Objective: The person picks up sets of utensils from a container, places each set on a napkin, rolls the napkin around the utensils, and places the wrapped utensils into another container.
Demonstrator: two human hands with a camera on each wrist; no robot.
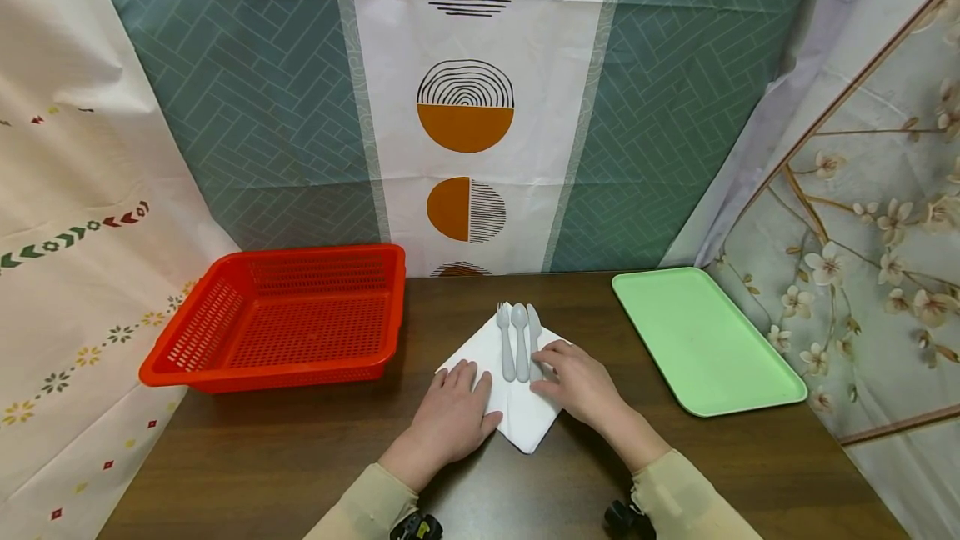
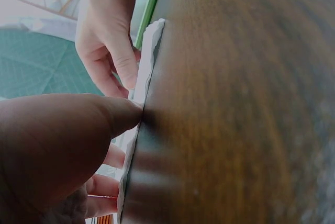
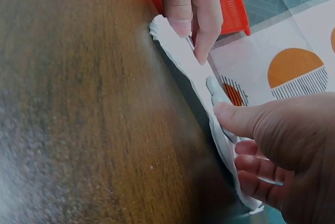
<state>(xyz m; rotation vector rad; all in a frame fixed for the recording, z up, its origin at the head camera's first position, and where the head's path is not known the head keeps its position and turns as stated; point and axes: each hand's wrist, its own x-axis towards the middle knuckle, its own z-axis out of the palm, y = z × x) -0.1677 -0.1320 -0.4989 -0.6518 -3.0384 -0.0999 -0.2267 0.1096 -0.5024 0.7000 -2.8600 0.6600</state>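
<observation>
A white paper napkin lies with one corner toward me on the table. On it a grey plastic fork, spoon and knife lie side by side, their handles pointing my way. My left hand rests on the napkin's left edge with fingers spread and nearly straight. At the knife's handle, my right hand pinches with thumb and fingers. In the right wrist view, the thumb presses a grey handle from the near side; curled fingers partly hide the far side.
A red perforated plastic basket stands at the back left of the brown wooden table. To the right lies a light green tray. Patterned curtains hang behind the table and along both sides.
</observation>
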